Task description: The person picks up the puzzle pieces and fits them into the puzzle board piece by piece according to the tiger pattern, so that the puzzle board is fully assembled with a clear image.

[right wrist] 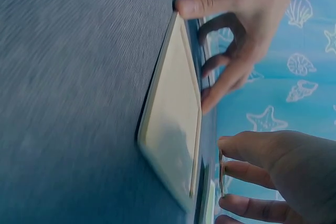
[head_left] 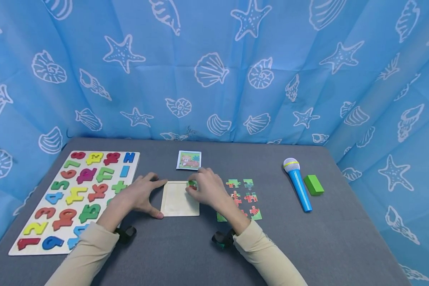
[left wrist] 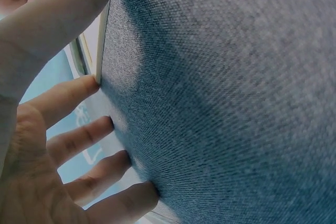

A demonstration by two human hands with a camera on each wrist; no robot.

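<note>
A shallow square wooden tray (head_left: 180,199) with a raised rim lies flat on the table. My left hand (head_left: 143,195) spreads at its left side, thumb at the near corner and index fingertip at the far corner. In the left wrist view the other fingers (left wrist: 86,137) fan out with their tips on the cloth. Over the tray's far right corner, my right hand (head_left: 211,190) pinches a small jigsaw piece (head_left: 192,184), seen edge-on as a thin piece (right wrist: 222,174) in the right wrist view. Several loose jigsaw pieces (head_left: 251,197) lie right of the tray, partly hidden by my right forearm.
Behind the tray lies a small picture card (head_left: 189,160) showing an animal. A number board (head_left: 103,159) with colourful pieces fills the left side. Rightward lie a blue toy microphone (head_left: 298,188) and a green block (head_left: 314,185). A blue shell-patterned curtain (head_left: 207,103) hangs behind the table.
</note>
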